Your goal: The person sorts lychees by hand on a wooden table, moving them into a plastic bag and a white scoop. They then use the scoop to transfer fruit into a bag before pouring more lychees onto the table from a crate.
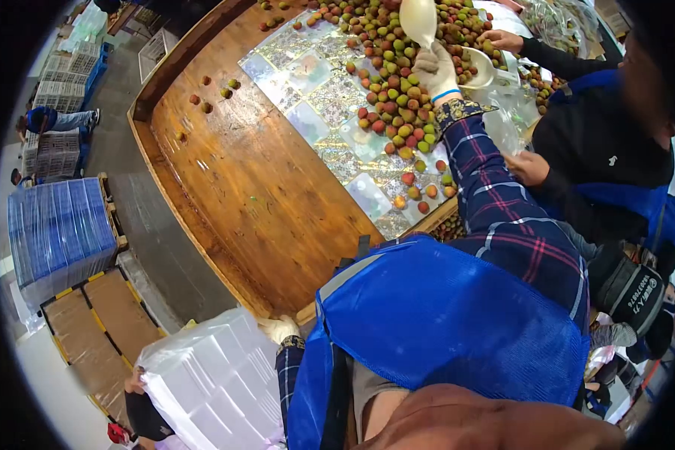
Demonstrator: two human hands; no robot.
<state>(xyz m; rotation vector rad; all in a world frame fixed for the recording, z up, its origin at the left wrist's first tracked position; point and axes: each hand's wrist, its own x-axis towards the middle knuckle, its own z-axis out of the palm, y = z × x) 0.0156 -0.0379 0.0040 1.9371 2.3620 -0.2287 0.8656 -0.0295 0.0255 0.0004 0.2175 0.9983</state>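
Note:
My right hand (436, 70), in a pale glove with a blue wristband, reaches over a heap of red and green lychees (397, 97). It grips the neck of a white scoop (418, 21), whose broad part points away from me. Right beside that hand, a second white scoop or bowl (481, 69) has lychees near its rim. My left hand (280, 328), also gloved, is low at the near corner of the wooden table, close to a wrapped white stack; its fingers are not clear.
The raised-edge wooden table (232, 172) carries a patterned plastic sheet (307, 112) and a few stray lychees (226, 93). At right, a co-worker's hand (502, 40) touches lychees; another hand (529, 168) is by a clear bag (499, 120). Wrapped white stack (210, 375) and blue pallet load (61, 232) stand left.

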